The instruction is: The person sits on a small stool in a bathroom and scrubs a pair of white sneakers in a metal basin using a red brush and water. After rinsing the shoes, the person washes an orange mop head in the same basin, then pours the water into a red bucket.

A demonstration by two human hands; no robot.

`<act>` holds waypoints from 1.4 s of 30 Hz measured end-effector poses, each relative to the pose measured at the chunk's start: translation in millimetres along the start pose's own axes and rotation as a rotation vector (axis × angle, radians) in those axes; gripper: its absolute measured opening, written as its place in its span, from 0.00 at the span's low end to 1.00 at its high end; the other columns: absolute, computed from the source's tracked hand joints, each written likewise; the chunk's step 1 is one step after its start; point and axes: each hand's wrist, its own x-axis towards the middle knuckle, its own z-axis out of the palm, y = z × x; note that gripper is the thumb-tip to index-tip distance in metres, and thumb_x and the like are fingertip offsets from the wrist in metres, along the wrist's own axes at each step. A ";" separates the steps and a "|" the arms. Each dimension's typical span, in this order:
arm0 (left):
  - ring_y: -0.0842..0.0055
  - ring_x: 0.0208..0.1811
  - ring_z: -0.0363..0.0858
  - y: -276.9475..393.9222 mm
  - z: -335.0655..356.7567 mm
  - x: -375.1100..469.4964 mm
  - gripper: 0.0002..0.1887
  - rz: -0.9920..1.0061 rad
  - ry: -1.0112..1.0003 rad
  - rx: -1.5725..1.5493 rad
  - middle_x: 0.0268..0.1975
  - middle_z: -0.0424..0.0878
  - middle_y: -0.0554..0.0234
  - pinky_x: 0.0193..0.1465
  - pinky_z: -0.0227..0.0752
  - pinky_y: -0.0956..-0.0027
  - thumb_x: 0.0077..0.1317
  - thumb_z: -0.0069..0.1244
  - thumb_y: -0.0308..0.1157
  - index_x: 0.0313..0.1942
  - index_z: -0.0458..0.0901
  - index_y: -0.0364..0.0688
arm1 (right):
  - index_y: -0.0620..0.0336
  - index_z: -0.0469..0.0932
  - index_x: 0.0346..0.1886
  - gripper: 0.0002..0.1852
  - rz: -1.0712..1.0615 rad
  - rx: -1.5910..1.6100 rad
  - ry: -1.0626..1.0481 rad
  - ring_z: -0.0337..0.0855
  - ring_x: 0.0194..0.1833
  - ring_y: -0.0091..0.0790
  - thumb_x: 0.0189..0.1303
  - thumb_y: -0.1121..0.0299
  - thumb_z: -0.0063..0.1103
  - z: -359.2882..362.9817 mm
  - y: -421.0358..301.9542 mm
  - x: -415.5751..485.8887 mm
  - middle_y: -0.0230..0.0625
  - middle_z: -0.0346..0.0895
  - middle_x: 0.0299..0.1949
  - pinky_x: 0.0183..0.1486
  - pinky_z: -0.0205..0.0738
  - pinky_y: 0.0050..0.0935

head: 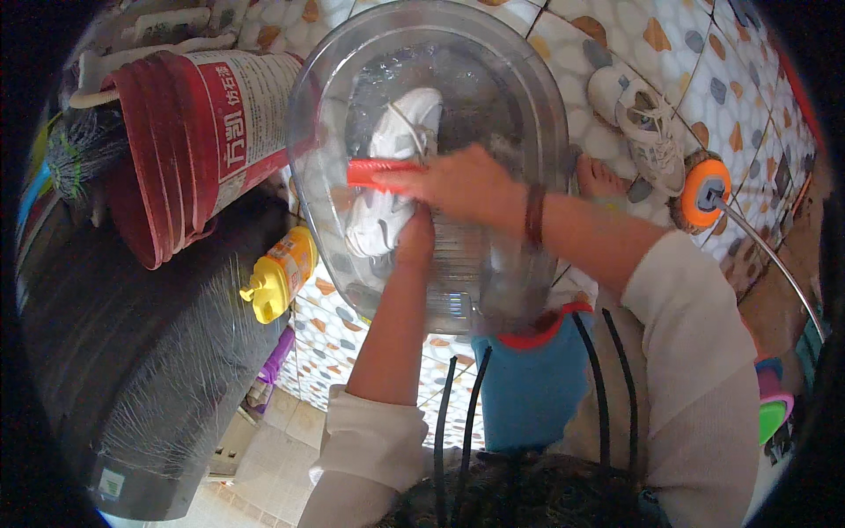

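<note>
A white sneaker (379,221) lies in a clear plastic basin (558,132) that holds some water and has a ribbed washboard part (452,264) at its near end. My right hand (462,181) is closed around a red-handled brush (360,173), which crosses over the middle of the sneaker; its bristles are hidden. My left hand (417,234) grips the near side of the sneaker, its fingers partly hidden behind the shoe and my right hand. Another off-white sneaker (650,142) rests on the tiled floor right of the basin.
Left of the basin are a red paint bucket (168,158) on its side, a yellow bottle (280,274) and a large black container (171,369). An orange round brush head (705,191) on a metal pole lies at the right. A bare foot (597,178) is beside the basin.
</note>
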 end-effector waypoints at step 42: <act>0.72 0.49 0.75 39.6 -138.9 -40.1 0.23 -0.084 0.277 -1.001 0.50 0.76 0.56 0.53 0.68 0.71 0.57 0.52 0.31 0.52 0.69 0.31 | 0.32 0.48 0.74 0.55 0.160 0.199 0.085 0.84 0.36 0.50 0.42 0.54 0.73 -64.8 19.2 -22.9 0.44 0.81 0.37 0.36 0.76 0.45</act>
